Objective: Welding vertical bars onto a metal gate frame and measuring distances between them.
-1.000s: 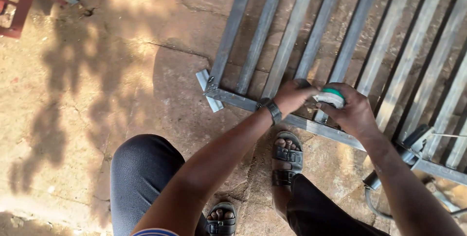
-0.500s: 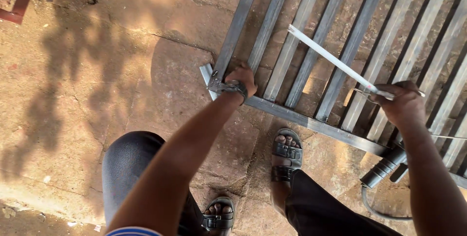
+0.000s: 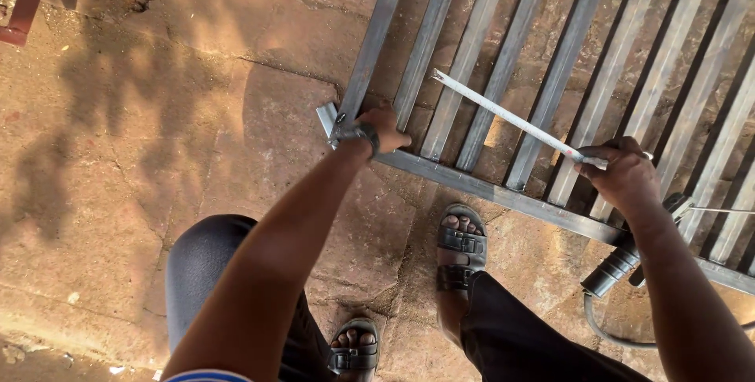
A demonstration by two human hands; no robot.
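- Two hands are showing: the left hand [image 3: 383,129] and the right hand [image 3: 624,175].
- One metal strip [image 3: 511,118] is lying across the frame.
- Roughly nine upright bars are standing in the one steel grille frame [image 3: 503,193]; the right edge is cropping the count.
- Two sandalled feet are showing, at [image 3: 462,252] and [image 3: 354,350].
- One black hose [image 3: 609,272] is lying nearby.

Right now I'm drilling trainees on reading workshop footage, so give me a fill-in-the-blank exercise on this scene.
1. The left hand rests on the near rail of a steel bar frame, close to its ____ end.
2. The right hand holds a ____ strip that crosses the bars at a slant.
3. A black cable handle lies below the ____ hand.
4. Both feet wear ____.

Missing words: left; metal; right; sandals
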